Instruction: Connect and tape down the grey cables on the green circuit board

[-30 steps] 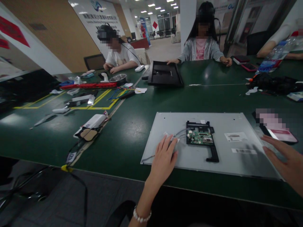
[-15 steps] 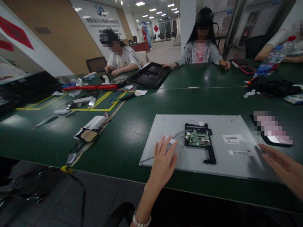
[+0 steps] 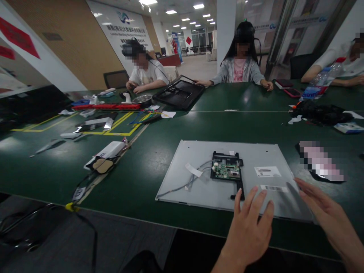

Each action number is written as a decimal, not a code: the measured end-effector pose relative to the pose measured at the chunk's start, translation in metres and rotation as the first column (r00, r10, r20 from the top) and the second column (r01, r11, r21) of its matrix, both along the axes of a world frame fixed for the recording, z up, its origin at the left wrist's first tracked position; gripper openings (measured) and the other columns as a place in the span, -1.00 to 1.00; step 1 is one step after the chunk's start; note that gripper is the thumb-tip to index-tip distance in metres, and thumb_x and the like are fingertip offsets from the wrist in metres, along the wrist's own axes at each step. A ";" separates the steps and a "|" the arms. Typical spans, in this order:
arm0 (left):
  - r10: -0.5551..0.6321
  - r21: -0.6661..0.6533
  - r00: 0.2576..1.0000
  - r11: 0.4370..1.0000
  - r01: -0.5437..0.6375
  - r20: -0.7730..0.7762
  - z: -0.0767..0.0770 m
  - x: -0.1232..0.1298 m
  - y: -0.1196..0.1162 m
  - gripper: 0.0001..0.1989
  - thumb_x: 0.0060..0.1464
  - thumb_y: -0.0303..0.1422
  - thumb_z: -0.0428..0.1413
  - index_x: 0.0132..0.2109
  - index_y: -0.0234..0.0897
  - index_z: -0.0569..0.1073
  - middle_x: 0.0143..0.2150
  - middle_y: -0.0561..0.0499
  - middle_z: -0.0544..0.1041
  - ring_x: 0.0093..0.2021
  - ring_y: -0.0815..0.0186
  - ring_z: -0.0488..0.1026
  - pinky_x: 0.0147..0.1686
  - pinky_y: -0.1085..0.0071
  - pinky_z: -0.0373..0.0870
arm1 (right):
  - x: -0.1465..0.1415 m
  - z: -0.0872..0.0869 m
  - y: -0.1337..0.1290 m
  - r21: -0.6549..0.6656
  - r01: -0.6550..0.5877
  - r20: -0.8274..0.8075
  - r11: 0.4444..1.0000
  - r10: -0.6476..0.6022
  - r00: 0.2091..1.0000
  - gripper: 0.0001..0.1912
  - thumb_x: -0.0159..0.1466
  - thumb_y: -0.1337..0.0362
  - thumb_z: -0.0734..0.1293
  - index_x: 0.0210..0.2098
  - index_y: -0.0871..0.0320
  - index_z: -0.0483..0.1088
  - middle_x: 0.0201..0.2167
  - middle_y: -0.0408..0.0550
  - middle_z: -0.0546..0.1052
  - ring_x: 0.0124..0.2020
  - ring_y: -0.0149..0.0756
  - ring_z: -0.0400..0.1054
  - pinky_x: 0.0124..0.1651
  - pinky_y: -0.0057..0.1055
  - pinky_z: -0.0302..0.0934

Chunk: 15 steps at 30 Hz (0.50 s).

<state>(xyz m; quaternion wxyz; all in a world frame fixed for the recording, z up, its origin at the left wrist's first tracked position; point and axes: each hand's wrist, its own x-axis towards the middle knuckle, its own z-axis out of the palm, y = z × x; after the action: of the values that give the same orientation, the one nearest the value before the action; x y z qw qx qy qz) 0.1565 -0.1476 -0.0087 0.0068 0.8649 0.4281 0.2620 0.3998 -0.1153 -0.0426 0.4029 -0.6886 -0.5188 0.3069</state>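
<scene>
Fingers [image 3: 250, 201] spread and empty, the left hand [image 3: 250, 224] was over the grey panel [image 3: 249, 167]; I couldn't tell whether the right hand [image 3: 324, 209] gripped its edge.

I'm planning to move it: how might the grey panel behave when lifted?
The grey panel looks stiff, with straight edges. The circuit board, uncovered, may be fragile. The grey cables, loosely curved, would likely flop.

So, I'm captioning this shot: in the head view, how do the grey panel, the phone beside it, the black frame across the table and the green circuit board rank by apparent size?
1. Grey panel, largest
2. Phone and black frame: too alike to rank; the phone lies nearer
3. Circuit board, smallest
</scene>
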 end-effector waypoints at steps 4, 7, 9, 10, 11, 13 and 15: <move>0.028 -0.036 0.997 0.999 -0.025 0.074 0.000 -0.004 0.001 -0.57 0.20 -0.46 -0.04 0.21 -0.29 0.30 0.32 -0.17 0.25 0.39 0.05 -0.01 0.28 -0.12 0.12 | -0.029 0.000 0.007 0.078 -0.119 0.109 0.990 0.110 0.988 -0.46 0.27 -0.01 0.24 0.18 0.06 0.32 0.22 0.05 0.36 0.20 0.01 0.27 0.24 0.04 0.13; 0.079 -0.076 0.987 0.995 -0.068 0.141 0.000 -0.005 0.001 -0.58 0.20 -0.47 -0.04 0.21 -0.28 0.29 0.31 -0.18 0.26 0.39 0.05 -0.01 0.26 -0.12 0.16 | -0.052 -0.002 0.011 0.141 -0.275 0.236 0.951 0.237 0.942 -0.52 0.31 0.08 0.21 0.17 0.08 0.31 0.22 0.07 0.36 0.23 -0.01 0.23 0.26 0.07 0.09; 0.115 -0.095 0.978 0.990 -0.100 0.175 0.000 -0.005 0.001 -0.58 0.20 -0.50 -0.05 0.20 -0.27 0.29 0.31 -0.17 0.25 0.39 0.06 -0.01 0.25 -0.12 0.17 | -0.067 -0.004 0.012 0.167 -0.343 0.306 0.924 0.282 0.909 -0.57 0.32 0.17 0.19 0.16 0.09 0.31 0.22 0.08 0.35 0.24 -0.03 0.22 0.26 0.06 0.09; 0.128 -0.100 0.973 0.989 -0.111 0.191 0.000 -0.006 0.001 -0.57 0.19 -0.52 -0.06 0.20 -0.27 0.28 0.31 -0.16 0.24 0.39 0.07 -0.01 0.25 -0.12 0.17 | -0.074 -0.006 0.011 0.178 -0.374 0.337 0.910 0.301 0.892 -0.57 0.32 0.21 0.18 0.16 0.08 0.31 0.23 0.07 0.34 0.24 -0.05 0.22 0.26 0.05 0.10; 0.138 -0.105 0.969 0.987 -0.118 0.207 -0.001 -0.006 0.000 -0.57 0.19 -0.53 -0.06 0.20 -0.27 0.28 0.32 -0.16 0.24 0.39 0.08 -0.01 0.26 -0.11 0.17 | -0.080 -0.009 0.010 0.190 -0.406 0.368 0.894 0.318 0.874 -0.56 0.31 0.26 0.17 0.18 0.08 0.29 0.23 0.06 0.33 0.25 -0.05 0.20 0.27 0.05 0.10; 0.154 -0.120 0.958 0.985 -0.128 0.240 -0.002 -0.007 0.000 -0.56 0.19 -0.53 -0.05 0.21 -0.27 0.27 0.32 -0.16 0.22 0.39 0.09 -0.01 0.27 -0.09 0.16 | -0.090 -0.013 0.008 0.207 -0.485 0.437 0.850 0.363 0.823 -0.48 0.28 0.37 0.14 0.22 0.07 0.25 0.25 0.04 0.31 0.30 -0.06 0.13 0.27 0.03 0.10; 0.169 -0.143 0.945 0.981 -0.134 0.278 -0.003 -0.008 0.000 -0.54 0.19 -0.53 -0.04 0.23 -0.26 0.25 0.33 -0.15 0.20 0.40 0.09 -0.03 0.28 -0.08 0.16 | -0.096 -0.014 0.009 0.201 -0.567 0.516 0.799 0.405 0.755 -0.39 0.23 0.45 0.11 0.26 0.08 0.20 0.25 0.03 0.31 0.32 -0.08 0.07 0.28 0.03 0.11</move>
<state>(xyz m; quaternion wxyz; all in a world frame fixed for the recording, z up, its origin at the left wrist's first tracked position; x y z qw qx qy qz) 0.1486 -0.1477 -0.0119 0.1020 0.7797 0.5030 0.3586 0.3033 -0.1067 -0.0571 0.2911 -0.4965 -0.8058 0.1394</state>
